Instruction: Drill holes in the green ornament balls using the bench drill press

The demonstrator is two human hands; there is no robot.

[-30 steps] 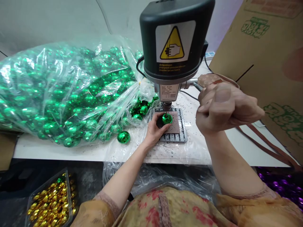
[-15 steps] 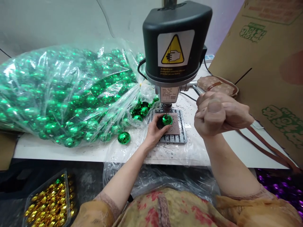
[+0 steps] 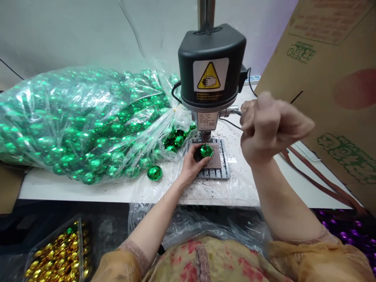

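Observation:
My left hand (image 3: 192, 163) pinches a shiny green faceted ball (image 3: 206, 150) between thumb and fingers. The ball rests on a brownish pad (image 3: 216, 157) over the slotted metal base plate (image 3: 225, 173). Directly above it is the chuck (image 3: 205, 136) of a black bench drill press (image 3: 213, 51); the bit comes down at the ball's top, though its exact depth is unclear. On the right, my right hand (image 3: 273, 129) is closed in a fist, blurred, around the drill press lever (image 3: 235, 111), whose grip end is hidden. Another green ball (image 3: 154, 172) lies left of my left hand.
A large clear bag (image 3: 73, 129) of green balls fills the table's left side. Dark shavings surround the base. A cardboard box (image 3: 331, 90) and brown strap (image 3: 323, 178) are at right. Below the table are a bin (image 3: 80, 246) of gold balls and purple balls (image 3: 349, 235).
The drill press head looks lower and farther from me, with more of its column showing. My right fist has shifted and turned on the lever. My left hand still holds the ball in place.

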